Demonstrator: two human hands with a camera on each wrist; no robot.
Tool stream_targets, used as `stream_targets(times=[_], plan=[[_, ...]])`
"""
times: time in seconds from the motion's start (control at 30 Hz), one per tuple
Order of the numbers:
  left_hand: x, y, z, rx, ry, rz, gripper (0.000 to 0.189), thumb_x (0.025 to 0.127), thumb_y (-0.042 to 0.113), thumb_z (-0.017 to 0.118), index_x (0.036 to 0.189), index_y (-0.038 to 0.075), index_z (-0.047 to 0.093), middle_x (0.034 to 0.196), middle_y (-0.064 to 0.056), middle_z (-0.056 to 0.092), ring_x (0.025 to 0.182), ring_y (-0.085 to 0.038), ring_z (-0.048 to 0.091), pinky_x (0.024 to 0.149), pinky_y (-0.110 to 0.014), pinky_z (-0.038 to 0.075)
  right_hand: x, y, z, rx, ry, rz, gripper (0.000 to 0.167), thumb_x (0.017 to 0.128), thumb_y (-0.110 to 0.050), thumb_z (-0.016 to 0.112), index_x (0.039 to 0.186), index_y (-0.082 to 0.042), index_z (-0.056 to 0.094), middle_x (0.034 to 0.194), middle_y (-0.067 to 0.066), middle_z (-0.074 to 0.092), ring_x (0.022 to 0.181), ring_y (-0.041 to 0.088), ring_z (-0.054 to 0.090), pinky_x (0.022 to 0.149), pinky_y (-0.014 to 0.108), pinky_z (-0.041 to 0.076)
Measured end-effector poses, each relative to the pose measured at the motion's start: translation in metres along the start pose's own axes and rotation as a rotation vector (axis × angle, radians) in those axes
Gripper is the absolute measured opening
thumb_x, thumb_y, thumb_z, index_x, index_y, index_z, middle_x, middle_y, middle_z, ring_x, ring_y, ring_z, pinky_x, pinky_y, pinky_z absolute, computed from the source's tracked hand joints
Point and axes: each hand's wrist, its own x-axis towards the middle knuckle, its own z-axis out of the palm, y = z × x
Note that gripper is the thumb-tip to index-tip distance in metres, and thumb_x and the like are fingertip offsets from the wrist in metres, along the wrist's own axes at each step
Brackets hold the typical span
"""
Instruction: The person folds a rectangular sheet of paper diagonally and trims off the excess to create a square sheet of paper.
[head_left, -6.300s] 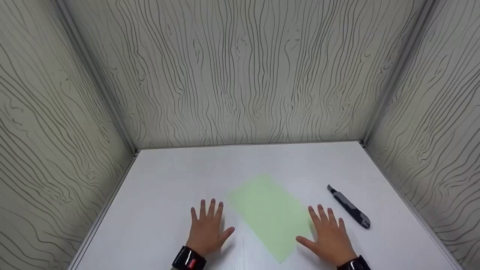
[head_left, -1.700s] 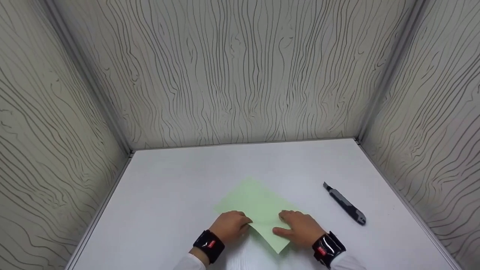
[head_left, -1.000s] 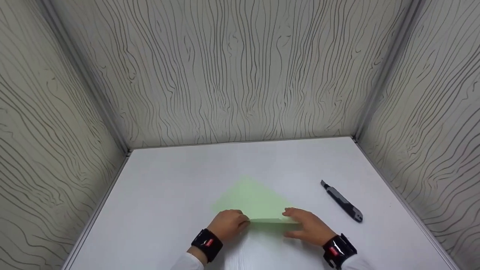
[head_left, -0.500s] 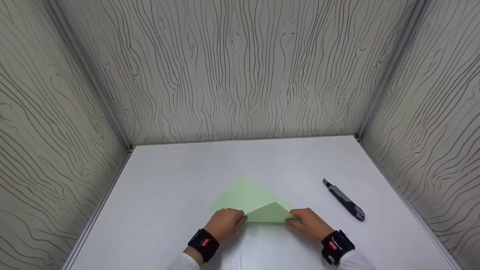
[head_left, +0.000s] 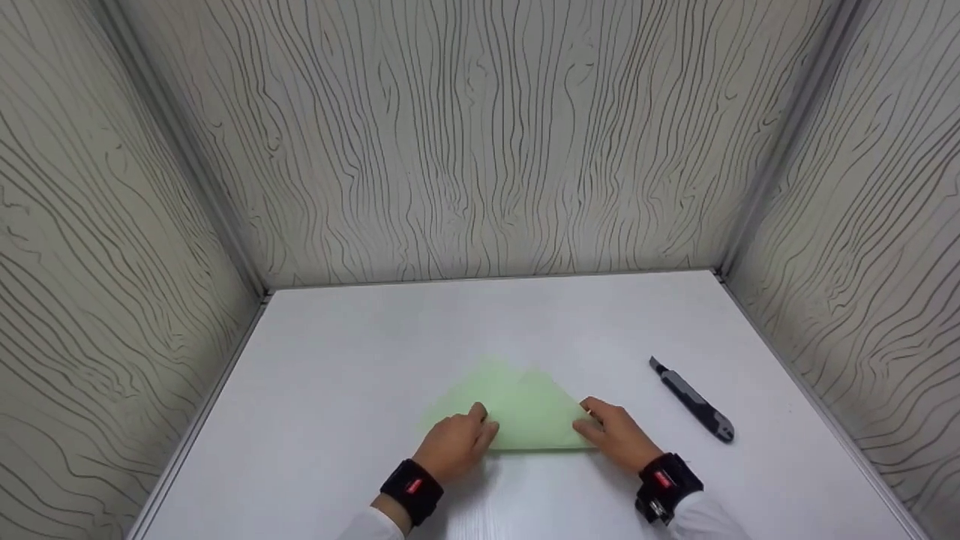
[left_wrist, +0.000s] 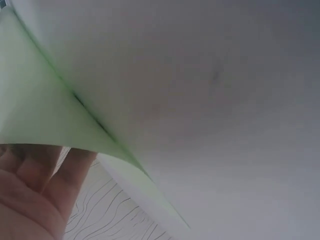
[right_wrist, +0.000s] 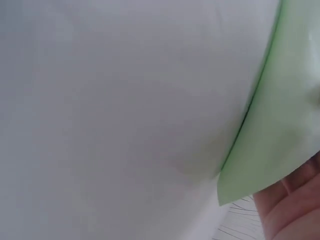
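A pale green sheet of paper (head_left: pixel 525 412) lies on the white table, its near part folded over away from me so that two peaks show at the far side. The fold runs left to right along the near edge. My left hand (head_left: pixel 454 446) holds the paper at the left end of this fold. At the right end my right hand (head_left: pixel 619 435) pinches it, the thumb near the fold. In the left wrist view the green paper (left_wrist: pixel 35 95) hides the fingertips of the left hand (left_wrist: pixel 35 195). The right wrist view shows the paper (right_wrist: pixel 280 120) covering the right hand's fingertips (right_wrist: pixel 295 200).
A black and grey utility knife (head_left: pixel 691 399) lies on the table (head_left: pixel 360 345) to the right of the paper, its blade end pointing away. Pale panels with a wood-grain pattern (head_left: pixel 480 150) enclose the table at the back and both sides.
At first both hands lay spread beside the flat sheet. They then took hold of it and turned its near part up and over; the flap's tip has since moved farther away and lies lower.
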Motion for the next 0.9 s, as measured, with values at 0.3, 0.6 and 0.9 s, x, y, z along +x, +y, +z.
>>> stream_targets(times=[0.3,0.6,0.9], plan=[[0.012,0.015,0.013,0.151,0.011,0.019,0.064,0.110,0.044,0.059,0.159,0.005,0.046,0.154,-0.017,0.060,0.135,-0.033,0.066,0.106,-0.047,0.060,0.002,-0.001,0.007,0.014,-0.009,0.057,0.017,0.105,-0.024,0.070,0.111,-0.009,0.064,0.098,0.003,0.065,0.089,0.012,0.054,0.079,0.025,0.043],[0.021,0.028,0.027,0.582,0.020,0.162,0.077,0.091,0.071,0.075,0.157,0.036,0.055,0.169,-0.011,0.047,0.150,-0.045,0.053,0.109,-0.059,0.057,0.007,-0.010,0.011,-0.044,0.017,0.096,0.015,0.104,-0.020,0.070,0.114,-0.009,0.067,0.115,0.009,0.075,0.104,0.021,0.065,0.092,0.039,0.052],[0.021,0.030,0.041,0.520,-0.013,0.084,0.061,0.098,0.059,0.072,0.155,0.045,0.056,0.161,-0.008,0.058,0.118,-0.036,0.068,0.089,-0.051,0.061,0.014,-0.014,0.015,-0.092,0.063,0.189,0.018,0.101,-0.017,0.073,0.118,-0.011,0.069,0.111,0.012,0.077,0.095,0.021,0.065,0.088,0.044,0.054]])
